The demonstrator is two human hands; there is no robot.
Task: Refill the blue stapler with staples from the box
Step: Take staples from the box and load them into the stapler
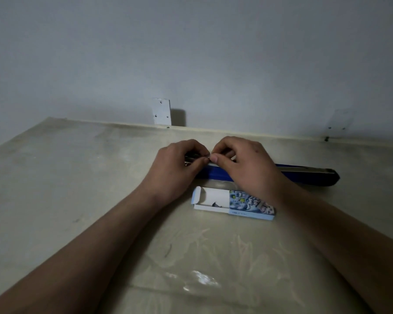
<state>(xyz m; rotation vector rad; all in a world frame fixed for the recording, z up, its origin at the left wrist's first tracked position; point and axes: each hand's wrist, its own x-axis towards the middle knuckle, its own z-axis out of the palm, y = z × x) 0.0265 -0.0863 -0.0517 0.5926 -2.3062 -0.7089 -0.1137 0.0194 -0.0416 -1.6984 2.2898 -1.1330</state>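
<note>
At centre frame, a long blue plastic stapler (216, 174) lies opened flat on the pale beige counter (77, 177), its metal magazine rail running toward the right edge of the frame and ending in a dark tip. Just below it, nearer the camera, sits a small white-and-blue patterned cardboard staple box (234, 203), its inner tray slid out to the left and showing a few dark remnants inside. The left hand (179, 162) and right hand (243, 162) meet above the left end of the stapler. The fingers (213, 158) of both hands are drawn together, thumb against forefinger, pinching what appears to be a thin metallic strip of staples; the strip is largely hidden by the knuckles, and its exact length cannot be told. Judgement: the step in hand is seating the staples into the open magazine channel, the box having evidently supplied them. The next move calls for aligning the strip legs-down with the rail, sliding it fully in, then closing the top arm until it latches. Risk noted: dim lighting and a brittle strip could cause it to snap or sit askew.
</note>
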